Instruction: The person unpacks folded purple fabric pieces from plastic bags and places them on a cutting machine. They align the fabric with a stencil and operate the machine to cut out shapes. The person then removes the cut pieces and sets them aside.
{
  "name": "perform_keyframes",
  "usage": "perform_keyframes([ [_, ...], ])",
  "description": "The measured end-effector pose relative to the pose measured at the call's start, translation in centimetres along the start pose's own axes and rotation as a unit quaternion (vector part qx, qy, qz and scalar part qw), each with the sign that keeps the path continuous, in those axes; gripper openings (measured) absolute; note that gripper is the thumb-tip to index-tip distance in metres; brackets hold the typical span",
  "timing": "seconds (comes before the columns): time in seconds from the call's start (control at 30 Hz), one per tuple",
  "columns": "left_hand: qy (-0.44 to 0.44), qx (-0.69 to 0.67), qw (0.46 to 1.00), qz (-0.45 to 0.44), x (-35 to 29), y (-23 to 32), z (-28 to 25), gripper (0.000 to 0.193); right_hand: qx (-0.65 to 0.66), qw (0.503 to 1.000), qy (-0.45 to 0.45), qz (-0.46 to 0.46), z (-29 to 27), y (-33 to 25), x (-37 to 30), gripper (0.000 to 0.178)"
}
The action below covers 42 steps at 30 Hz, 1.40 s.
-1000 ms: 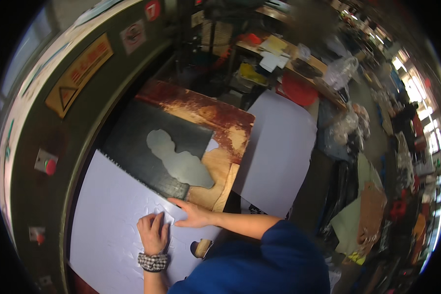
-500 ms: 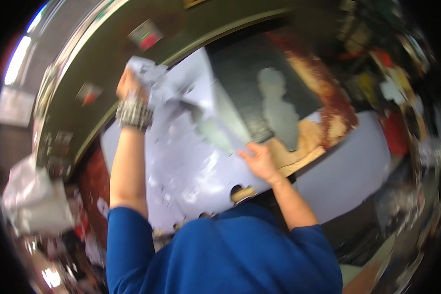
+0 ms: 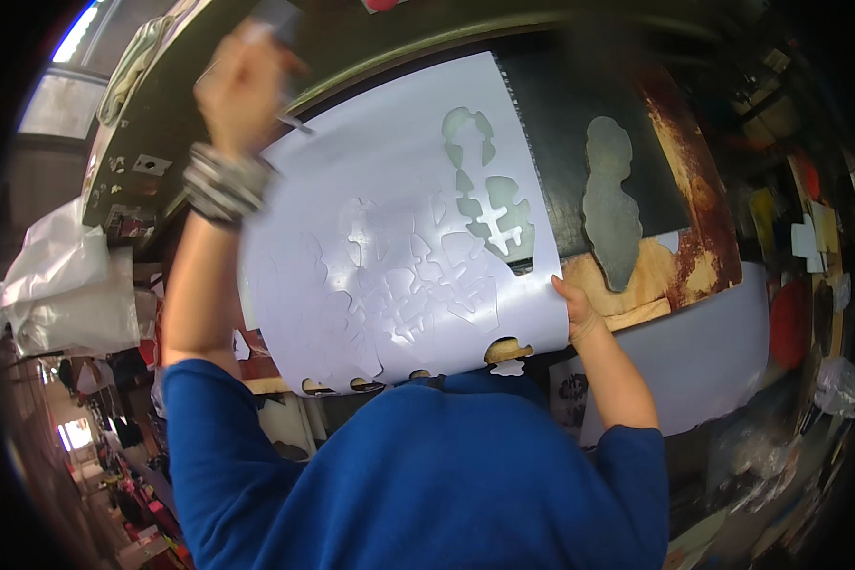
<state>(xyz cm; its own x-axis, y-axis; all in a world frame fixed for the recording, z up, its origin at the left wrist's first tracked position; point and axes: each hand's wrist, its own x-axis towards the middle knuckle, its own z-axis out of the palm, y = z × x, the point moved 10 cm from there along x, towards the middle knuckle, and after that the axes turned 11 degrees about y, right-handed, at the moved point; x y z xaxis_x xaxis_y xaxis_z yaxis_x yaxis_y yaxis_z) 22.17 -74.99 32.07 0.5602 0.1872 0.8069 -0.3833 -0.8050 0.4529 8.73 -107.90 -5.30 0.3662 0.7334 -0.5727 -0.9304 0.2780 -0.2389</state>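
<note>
Since the earlier frame, the left hand has moved farther left, its blurred fingers curled around a pale scrap. The right hand pinches the right edge of the lilac sheet, which lies between the hands, left of a dark slab bearing a grey figure-shaped plate.

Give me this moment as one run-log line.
left hand: raised, blurred, apparently holding pale scrap | right hand: holding right edge of lavender sheet | sheet: several cut-outs | grey piece: right of sheet
</note>
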Motion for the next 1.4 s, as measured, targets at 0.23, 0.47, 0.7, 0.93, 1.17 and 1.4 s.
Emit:
perform_keyframes([
  [0.23,-0.338,-0.221,0.909,0.105,-29.7,11.5,6.1,0.051,0.217,0.968,-0.126,0.001,4.8,0.6,-0.7,0.059],
  [0.47,-0.311,-0.197,0.902,-0.228,-25.6,6.2,7.2,0.021,0.041,0.995,0.041,-0.078,5.1,-0.4,-1.6,0.047],
  [0.7,0.109,-0.361,0.720,-0.583,-12.6,-13.9,5.3,0.039,-0.419,0.836,0.171,-0.310,5.5,-5.8,-2.9,0.032],
  [0.93,0.222,-0.308,0.796,-0.472,1.4,-17.4,-5.5,0.033,-0.478,0.706,0.337,-0.399,6.5,-7.3,-6.0,0.031],
  [1.17,0.137,-0.100,0.943,-0.286,9.5,-18.6,-15.0,0.027,-0.629,0.341,0.282,-0.639,19.3,-2.3,-9.6,0.052],
  [1.4,-0.097,-0.117,0.973,0.174,-13.4,3.7,-3.4,0.040,-0.614,0.748,0.052,-0.247,14.8,4.8,3.0,0.082],
])
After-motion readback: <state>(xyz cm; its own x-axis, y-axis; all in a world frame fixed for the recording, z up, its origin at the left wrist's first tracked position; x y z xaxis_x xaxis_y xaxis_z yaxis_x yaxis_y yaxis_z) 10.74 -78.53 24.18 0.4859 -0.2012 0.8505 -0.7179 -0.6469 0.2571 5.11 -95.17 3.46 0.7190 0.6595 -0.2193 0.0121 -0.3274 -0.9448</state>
